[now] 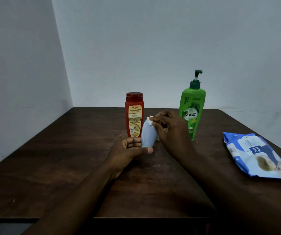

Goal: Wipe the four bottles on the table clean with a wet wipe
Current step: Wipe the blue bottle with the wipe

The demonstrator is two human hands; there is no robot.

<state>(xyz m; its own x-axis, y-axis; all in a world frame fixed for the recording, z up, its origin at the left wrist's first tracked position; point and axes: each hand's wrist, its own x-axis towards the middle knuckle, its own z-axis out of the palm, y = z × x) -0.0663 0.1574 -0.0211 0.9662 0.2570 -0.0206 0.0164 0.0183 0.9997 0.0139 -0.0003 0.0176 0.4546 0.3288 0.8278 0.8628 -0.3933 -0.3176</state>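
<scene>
While my left grip (131, 148) clasps the pale blue plastic bottle (147, 134), my right grip (169, 128) pinches a white wipe (150, 119) atop it.

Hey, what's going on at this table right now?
A person's left hand grips a pale blue bottle near its base while the right hand presses a white wipe to its top. A red bottle and a green pump bottle stand behind; the wipes pack lies on the table.
</scene>
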